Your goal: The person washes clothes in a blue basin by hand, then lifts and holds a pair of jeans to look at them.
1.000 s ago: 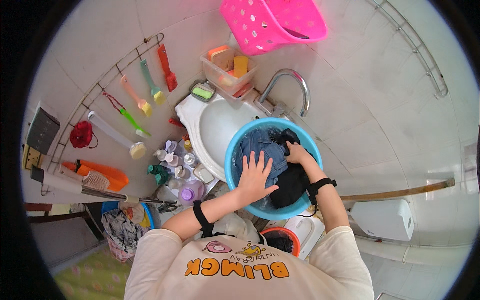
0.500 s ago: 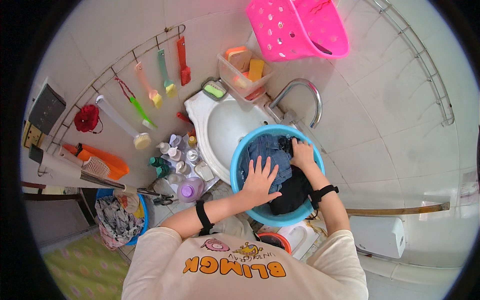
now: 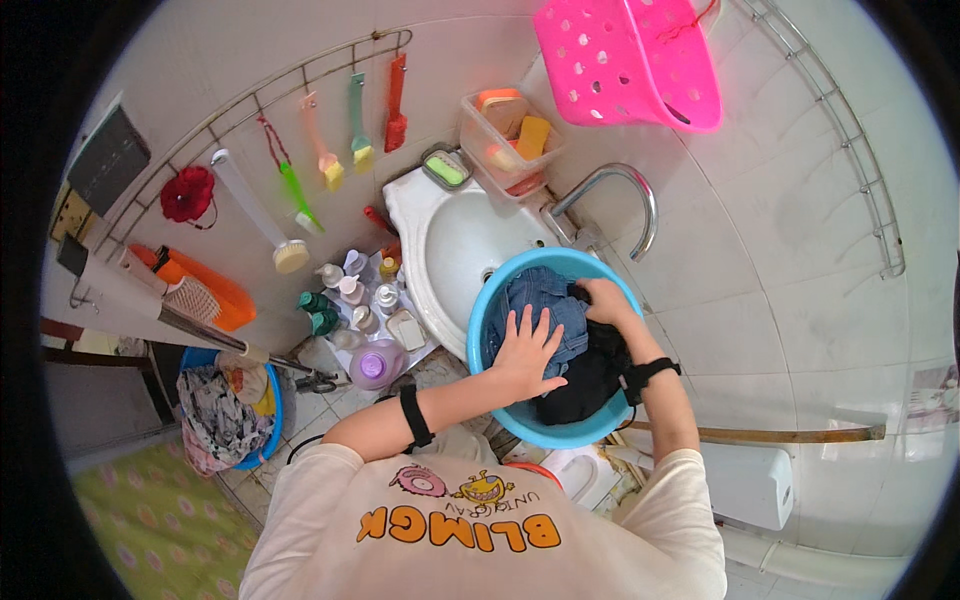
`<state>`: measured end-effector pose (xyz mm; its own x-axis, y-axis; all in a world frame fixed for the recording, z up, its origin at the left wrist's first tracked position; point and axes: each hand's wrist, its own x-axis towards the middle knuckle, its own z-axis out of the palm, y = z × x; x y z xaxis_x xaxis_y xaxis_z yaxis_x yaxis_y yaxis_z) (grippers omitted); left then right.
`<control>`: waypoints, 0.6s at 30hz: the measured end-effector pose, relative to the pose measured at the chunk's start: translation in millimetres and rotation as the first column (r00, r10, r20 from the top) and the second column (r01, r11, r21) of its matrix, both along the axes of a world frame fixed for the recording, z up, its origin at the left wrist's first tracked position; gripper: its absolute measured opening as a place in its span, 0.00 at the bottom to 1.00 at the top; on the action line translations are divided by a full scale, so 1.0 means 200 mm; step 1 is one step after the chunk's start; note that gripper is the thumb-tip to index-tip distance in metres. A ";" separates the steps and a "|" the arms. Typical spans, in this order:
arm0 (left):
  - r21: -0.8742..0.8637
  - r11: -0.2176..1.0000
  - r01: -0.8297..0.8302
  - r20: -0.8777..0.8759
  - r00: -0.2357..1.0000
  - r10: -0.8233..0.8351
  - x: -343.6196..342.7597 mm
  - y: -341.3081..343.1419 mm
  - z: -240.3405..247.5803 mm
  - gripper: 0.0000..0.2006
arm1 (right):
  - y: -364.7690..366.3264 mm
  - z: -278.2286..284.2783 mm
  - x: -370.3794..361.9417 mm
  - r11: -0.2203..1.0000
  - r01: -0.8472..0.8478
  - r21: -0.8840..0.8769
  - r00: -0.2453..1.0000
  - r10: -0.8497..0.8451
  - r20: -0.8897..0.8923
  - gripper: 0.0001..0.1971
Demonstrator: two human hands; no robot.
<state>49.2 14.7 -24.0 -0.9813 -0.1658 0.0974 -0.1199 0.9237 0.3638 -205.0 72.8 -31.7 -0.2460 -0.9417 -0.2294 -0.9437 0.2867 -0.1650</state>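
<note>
A light-blue basin (image 3: 480, 330) at the sink's near right holds a blue denim garment (image 3: 545, 290) and black clothing (image 3: 575, 395). My left hand (image 3: 527, 355) lies with its fingers spread on the denim, palm down. On the basin's far right side, my right hand (image 3: 606, 300) has its fingers curled down into the black cloth beside the denim. The tips of those fingers are hidden in the fabric.
Behind the basin are the white sink (image 3: 450, 250), a curved faucet (image 3: 645, 215) and a clear box of sponges (image 3: 510, 150). Pump bottles (image 3: 386, 298) and a purple jug (image 3: 375, 365) stand left. Overhead hangs a pink basket (image 3: 630, 65). Brushes (image 3: 290, 257) hang from a rail.
The fingers of my right hand have curled in and closed on the black cloth, which is bunched up more. My left hand stays spread on the denim. The whole view has shifted slightly.
</note>
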 end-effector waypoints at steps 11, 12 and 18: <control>0.005 1.000 -0.005 0.021 1.000 0.005 0.03 -0.02 -0.01 0.43 | 0.34 0.65 0.17 0.648 0.434 -0.625 0.896 -0.383 0.225 0.13; -0.016 1.000 -0.002 -0.002 1.000 0.002 0.03 -0.02 -0.01 0.42 | 0.38 0.65 0.15 0.566 0.456 -0.687 0.882 -0.390 0.264 0.12; -0.013 1.000 0.001 0.012 1.000 -0.001 -0.01 0.00 -0.01 0.43 | 0.46 0.52 0.13 0.590 0.408 -0.697 0.906 -0.354 0.232 0.16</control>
